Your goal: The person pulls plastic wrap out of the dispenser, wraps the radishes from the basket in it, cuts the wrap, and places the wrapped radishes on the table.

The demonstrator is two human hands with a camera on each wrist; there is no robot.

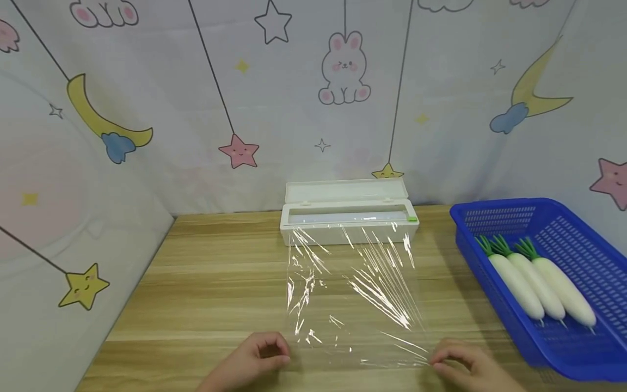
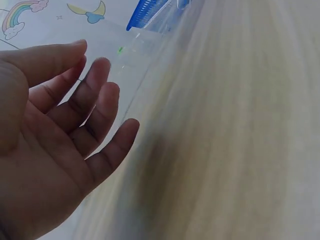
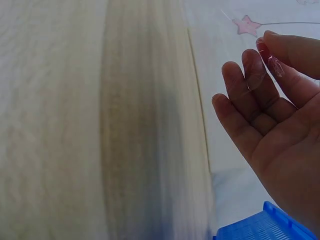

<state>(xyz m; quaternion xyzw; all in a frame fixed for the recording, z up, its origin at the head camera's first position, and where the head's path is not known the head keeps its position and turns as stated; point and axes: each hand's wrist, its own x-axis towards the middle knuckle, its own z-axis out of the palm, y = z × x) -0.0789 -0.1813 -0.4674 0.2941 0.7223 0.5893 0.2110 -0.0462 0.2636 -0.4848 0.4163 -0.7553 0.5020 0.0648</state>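
A clear sheet of cling film (image 1: 352, 294) stretches from a white dispenser box (image 1: 348, 235) toward the front of the table. At the film's near left corner, my left hand (image 1: 257, 356) pinches the edge between thumb and index finger; its other fingers are loosely bent in the left wrist view. My right hand (image 1: 465, 363) pinches the near right corner, and a crumpled bit of film (image 3: 276, 66) shows by its thumb and index finger in the right wrist view. The box lid (image 1: 346, 190) stands raised, with the film roll (image 1: 343, 217) inside and a green slider (image 1: 412, 219) at the right end.
To the right stands a blue plastic basket (image 1: 470, 256) holding a few white radishes (image 1: 563, 288) with green tops. The wood-grain table (image 1: 206, 283) meets a patterned cloth backdrop (image 1: 186, 109) behind and at the sides.
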